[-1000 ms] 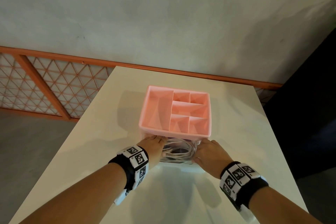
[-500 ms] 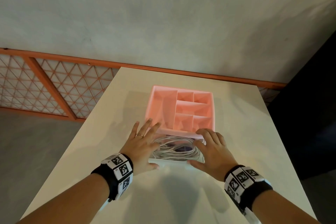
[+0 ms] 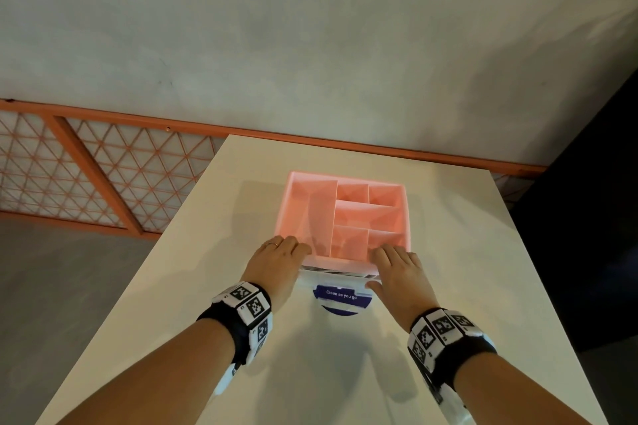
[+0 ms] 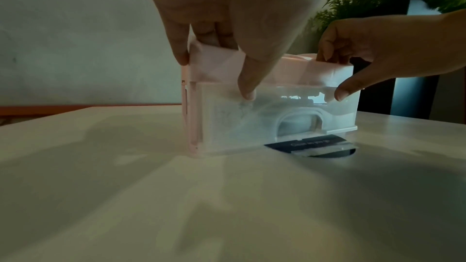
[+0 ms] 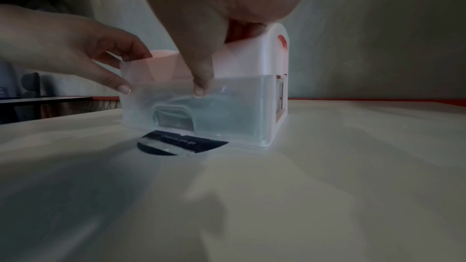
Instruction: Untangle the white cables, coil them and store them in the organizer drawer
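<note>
The pink organizer stands mid-table, its top compartments empty. Its frosted drawer is pushed almost fully in, with only a sliver showing below the front rim. My left hand hooks its fingers over the left of the front rim, and its thumb presses the drawer front. My right hand grips the right side the same way, thumb against the drawer front. The white cables are hidden inside the drawer, behind the frosted plastic.
A dark blue round sticker reading "Clean as you go" lies on the white table just in front of the drawer. An orange lattice railing runs behind and to the left. Table edges drop off on both sides.
The drawer, which stood pulled out with the coiled white cables showing, has slid in under the organizer. Both hands moved forward onto the organizer's front rim.
</note>
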`<move>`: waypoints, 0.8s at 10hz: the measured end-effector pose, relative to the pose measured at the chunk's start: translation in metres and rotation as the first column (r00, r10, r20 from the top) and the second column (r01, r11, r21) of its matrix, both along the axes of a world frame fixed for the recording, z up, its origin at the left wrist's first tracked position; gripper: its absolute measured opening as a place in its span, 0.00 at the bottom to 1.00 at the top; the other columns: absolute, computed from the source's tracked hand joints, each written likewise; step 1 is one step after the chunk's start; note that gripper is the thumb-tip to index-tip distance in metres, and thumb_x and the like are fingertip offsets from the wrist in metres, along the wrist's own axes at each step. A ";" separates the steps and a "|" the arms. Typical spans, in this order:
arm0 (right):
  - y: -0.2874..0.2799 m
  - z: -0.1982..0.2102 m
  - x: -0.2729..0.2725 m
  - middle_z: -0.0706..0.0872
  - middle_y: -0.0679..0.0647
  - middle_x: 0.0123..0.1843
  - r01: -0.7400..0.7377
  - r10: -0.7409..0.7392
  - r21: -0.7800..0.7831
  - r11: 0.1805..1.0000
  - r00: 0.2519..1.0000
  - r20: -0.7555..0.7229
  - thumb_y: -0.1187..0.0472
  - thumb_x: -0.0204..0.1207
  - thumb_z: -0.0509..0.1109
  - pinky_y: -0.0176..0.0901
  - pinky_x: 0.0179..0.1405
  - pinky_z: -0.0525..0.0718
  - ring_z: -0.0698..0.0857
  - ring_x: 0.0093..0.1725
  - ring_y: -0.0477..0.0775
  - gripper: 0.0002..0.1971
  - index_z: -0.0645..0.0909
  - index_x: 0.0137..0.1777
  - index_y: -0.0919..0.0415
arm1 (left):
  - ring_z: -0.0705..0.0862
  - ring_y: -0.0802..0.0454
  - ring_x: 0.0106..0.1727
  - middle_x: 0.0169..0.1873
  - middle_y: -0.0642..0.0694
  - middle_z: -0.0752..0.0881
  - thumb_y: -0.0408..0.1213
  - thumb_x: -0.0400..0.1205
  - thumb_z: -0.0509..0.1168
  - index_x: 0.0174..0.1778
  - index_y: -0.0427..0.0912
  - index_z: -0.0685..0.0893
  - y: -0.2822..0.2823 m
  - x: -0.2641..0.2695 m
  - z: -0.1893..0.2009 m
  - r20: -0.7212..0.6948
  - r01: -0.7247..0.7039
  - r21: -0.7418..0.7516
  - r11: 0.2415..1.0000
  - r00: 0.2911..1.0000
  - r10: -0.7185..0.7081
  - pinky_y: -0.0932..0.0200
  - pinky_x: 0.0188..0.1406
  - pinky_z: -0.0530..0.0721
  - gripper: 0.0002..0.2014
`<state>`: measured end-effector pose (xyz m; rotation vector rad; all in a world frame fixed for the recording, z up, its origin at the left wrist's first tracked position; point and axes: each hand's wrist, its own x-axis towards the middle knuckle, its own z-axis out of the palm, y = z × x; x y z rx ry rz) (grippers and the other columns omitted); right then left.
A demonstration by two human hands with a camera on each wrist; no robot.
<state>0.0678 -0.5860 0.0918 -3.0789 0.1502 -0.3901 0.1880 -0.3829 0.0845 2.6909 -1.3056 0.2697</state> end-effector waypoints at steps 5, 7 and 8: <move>-0.007 -0.007 0.012 0.85 0.48 0.40 -0.047 0.048 0.008 0.999 0.999 -0.012 0.52 0.45 0.88 0.43 0.38 0.87 0.85 0.38 0.52 0.31 0.75 0.46 0.54 | 0.85 0.49 0.35 0.36 0.51 0.86 0.34 0.49 0.84 0.43 0.49 0.86 -0.005 0.008 -0.006 -0.009 0.010 -0.006 1.000 1.000 -0.010 0.57 0.33 0.86 0.26; -0.011 0.010 -0.005 0.82 0.50 0.55 -0.016 0.017 0.103 0.995 1.000 -0.016 0.52 0.55 0.84 0.47 0.58 0.83 0.81 0.55 0.56 0.33 0.76 0.60 0.56 | 0.87 0.46 0.56 0.54 0.49 0.87 0.37 0.51 0.84 0.61 0.50 0.77 0.013 -0.001 0.005 0.009 0.023 -0.051 0.998 1.000 -0.022 0.41 0.62 0.81 0.41; -0.011 0.020 -0.026 0.81 0.49 0.57 0.064 -0.073 0.203 0.977 0.997 0.034 0.51 0.58 0.82 0.48 0.61 0.81 0.77 0.59 0.55 0.32 0.74 0.62 0.53 | 0.80 0.45 0.67 0.62 0.48 0.82 0.39 0.57 0.81 0.66 0.52 0.73 0.032 -0.010 0.012 -0.020 -0.040 -0.093 0.995 0.999 0.038 0.41 0.68 0.76 0.40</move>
